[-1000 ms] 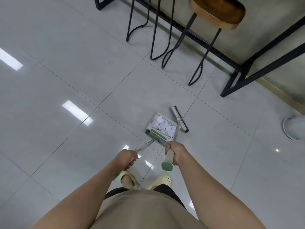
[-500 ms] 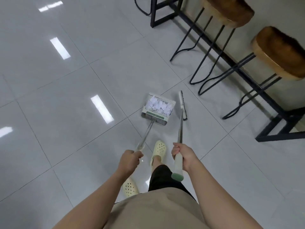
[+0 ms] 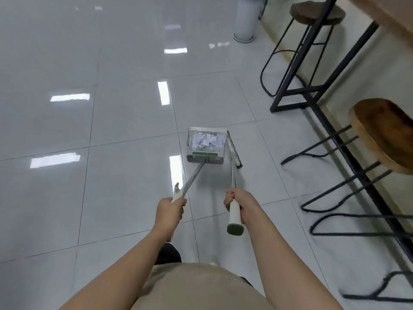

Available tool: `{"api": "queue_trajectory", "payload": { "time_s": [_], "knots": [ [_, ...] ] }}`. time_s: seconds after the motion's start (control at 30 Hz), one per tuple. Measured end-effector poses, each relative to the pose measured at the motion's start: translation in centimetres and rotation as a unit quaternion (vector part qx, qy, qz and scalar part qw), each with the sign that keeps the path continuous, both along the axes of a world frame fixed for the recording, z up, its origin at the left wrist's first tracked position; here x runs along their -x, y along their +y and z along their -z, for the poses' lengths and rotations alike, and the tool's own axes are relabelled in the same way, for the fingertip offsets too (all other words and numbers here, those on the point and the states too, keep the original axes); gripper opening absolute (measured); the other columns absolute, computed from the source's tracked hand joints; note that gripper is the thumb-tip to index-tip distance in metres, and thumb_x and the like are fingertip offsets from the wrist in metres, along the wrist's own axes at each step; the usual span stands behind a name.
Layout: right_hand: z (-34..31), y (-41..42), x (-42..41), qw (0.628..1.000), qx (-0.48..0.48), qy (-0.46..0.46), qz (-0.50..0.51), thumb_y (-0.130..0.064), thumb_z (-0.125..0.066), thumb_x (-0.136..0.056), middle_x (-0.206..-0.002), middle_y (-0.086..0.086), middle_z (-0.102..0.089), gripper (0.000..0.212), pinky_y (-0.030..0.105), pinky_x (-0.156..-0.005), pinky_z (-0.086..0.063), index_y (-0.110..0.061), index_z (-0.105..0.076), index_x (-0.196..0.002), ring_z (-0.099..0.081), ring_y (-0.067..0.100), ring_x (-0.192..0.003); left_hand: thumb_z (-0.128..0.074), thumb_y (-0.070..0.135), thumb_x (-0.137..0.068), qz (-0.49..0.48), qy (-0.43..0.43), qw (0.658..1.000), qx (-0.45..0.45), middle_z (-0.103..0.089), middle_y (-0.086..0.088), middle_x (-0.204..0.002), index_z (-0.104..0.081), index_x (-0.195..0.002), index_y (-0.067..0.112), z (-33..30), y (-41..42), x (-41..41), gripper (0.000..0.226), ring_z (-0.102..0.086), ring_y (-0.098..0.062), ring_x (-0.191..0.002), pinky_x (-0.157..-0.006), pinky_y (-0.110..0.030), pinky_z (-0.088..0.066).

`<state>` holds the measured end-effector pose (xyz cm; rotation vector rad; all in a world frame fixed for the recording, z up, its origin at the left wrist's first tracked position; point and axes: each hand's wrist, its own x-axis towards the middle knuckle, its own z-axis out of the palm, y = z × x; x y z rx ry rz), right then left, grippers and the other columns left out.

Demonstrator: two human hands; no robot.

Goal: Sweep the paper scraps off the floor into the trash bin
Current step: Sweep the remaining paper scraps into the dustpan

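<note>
A white and green dustpan point(image 3: 192, 151) hangs low over the tiled floor ahead of me, with several white paper scraps point(image 3: 206, 139) inside it. My left hand point(image 3: 170, 209) grips the end of its long metal handle. My right hand point(image 3: 240, 203) grips the white handle of the broom point(image 3: 233, 151), whose dark bristle head sits just right of the dustpan. A white cylindrical trash bin point(image 3: 245, 19) stands at the far top, near the wall.
Two wooden-seat bar stools point(image 3: 380, 130) with black metal legs stand along the right side under a counter with a black frame point(image 3: 297, 63). Glossy grey floor tiles point(image 3: 89, 130) stretch across the left and middle.
My view has turned, so the trash bin has come into sight at the top. The dustpan and broom stay in my hands, carried forward along the row of stools.
</note>
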<state>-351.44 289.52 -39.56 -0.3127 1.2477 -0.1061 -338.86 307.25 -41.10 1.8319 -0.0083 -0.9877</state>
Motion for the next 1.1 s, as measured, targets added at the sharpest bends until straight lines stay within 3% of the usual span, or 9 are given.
{"api": "queue_trajectory", "payload": {
  "time_s": [0.3,0.53,0.83,1.0,1.1],
  "knots": [
    [-2.1,-15.3,-21.4,0.991,0.051,-0.030,-0.123,0.003,-0.047,-0.091,-0.046,0.000,-0.040,0.023,0.015,-0.029,-0.034,-0.008,-0.044,-0.071,-0.038,0.008,-0.032,-0.060,0.025,-0.072,-0.101,-0.051,0.993,0.044,-0.041,-0.007,-0.057,-0.044,-0.066,0.011,-2.5,-13.8,-17.8,0.022,-0.031,-0.019,-0.048,-0.049,-0.027,-0.025],
    [-5.9,-26.6,-38.4,0.988,0.060,-0.044,-0.134,0.000,-0.047,-0.092,-0.043,-0.001,-0.039,0.024,0.015,-0.029,-0.035,-0.011,-0.043,-0.071,-0.038,0.008,-0.030,-0.060,0.032,-0.063,-0.100,-0.091,0.990,0.046,-0.045,-0.004,-0.054,-0.049,-0.069,0.010,-5.5,-24.0,-38.0,0.024,-0.033,-0.020,-0.051,-0.052,-0.029,-0.027],
    [-6.6,-42.7,-58.5,0.981,0.077,-0.067,-0.167,0.001,-0.046,-0.093,-0.043,-0.001,-0.039,0.020,0.015,-0.029,-0.035,-0.011,-0.043,-0.076,-0.038,0.008,-0.030,-0.058,0.030,-0.062,-0.129,-0.108,0.984,0.050,-0.047,-0.001,-0.049,-0.051,-0.063,0.007,-6.8,-39.9,-56.0,0.024,-0.034,-0.021,-0.050,-0.051,-0.030,-0.028],
    [-5.9,-55.1,-68.9,0.977,0.075,-0.060,-0.190,0.001,-0.042,-0.093,-0.045,-0.001,-0.040,0.019,0.015,-0.029,-0.034,-0.011,-0.043,-0.079,-0.038,0.007,-0.032,-0.062,0.017,-0.085,-0.155,-0.107,0.981,0.047,-0.045,-0.001,-0.049,-0.055,-0.063,0.007,-6.5,-51.3,-65.6,0.025,-0.035,-0.019,-0.046,-0.048,-0.025,-0.029],
    [-6.5,-61.6,-74.8,0.973,0.067,-0.066,-0.212,0.001,-0.041,-0.094,-0.045,-0.001,-0.039,0.022,0.015,-0.029,-0.034,-0.011,-0.041,-0.075,-0.037,0.006,-0.032,-0.061,0.016,-0.085,-0.158,-0.109,0.981,0.030,-0.044,0.000,-0.050,-0.055,-0.065,0.007,-7.0,-57.1,-71.2,0.023,-0.034,-0.019,-0.046,-0.049,-0.026,-0.029]
  ]
}}
